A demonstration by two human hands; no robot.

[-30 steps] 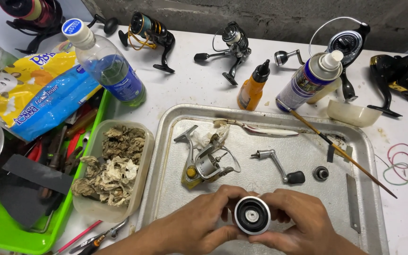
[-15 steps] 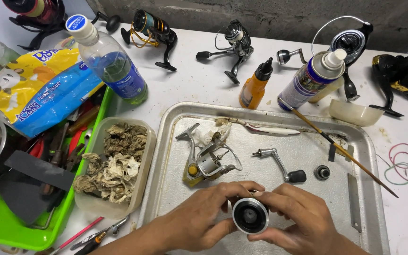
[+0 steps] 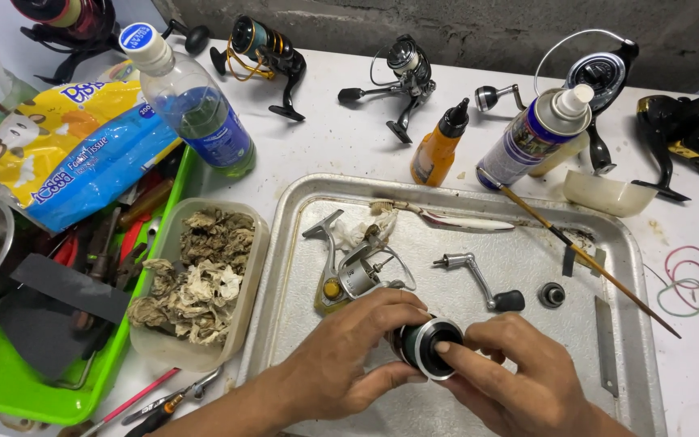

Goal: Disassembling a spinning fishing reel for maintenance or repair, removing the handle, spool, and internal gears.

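Head view, looking down on a metal tray (image 3: 620, 243) set on a white table (image 3: 341, 150). Both hands meet at the tray's 6 o'clock edge around a fishing-reel spool (image 3: 425, 346), a short black-and-silver cylinder. The left hand (image 3: 348, 356) cups the spool from 9 o'clock, thumb beneath and fingers curled over its top. The right hand (image 3: 519, 376) comes in from 3 o'clock, its fingertips pinching the spool's silver rim. Neither hand is spread; both are closed on the spool, which is lifted just above the tray floor. The spool's axis lies roughly level, pointing from 10 o'clock to 4 o'clock, with its open face turned toward the right hand. The two hands are equally near, both touching.

Just beyond the left hand, at 11 o'clock, lies a stripped reel body (image 3: 349, 271) on a white tissue. At 1 o'clock of the spool lie a crank handle (image 3: 479, 279) and a small black knob (image 3: 552, 294); these lie near, so room toward 12 o'clock is narrow. A thin brush (image 3: 584, 257) crosses the tray's right rim diagonally. Bare tray floor lies at 3 o'clock, past the right hand. Left of the tray, a plastic tub of dirty rags (image 3: 200, 283) stands just beside its rim. A spray can (image 3: 535, 137) and an orange bottle (image 3: 438, 146) stand behind the tray at 12 o'clock.
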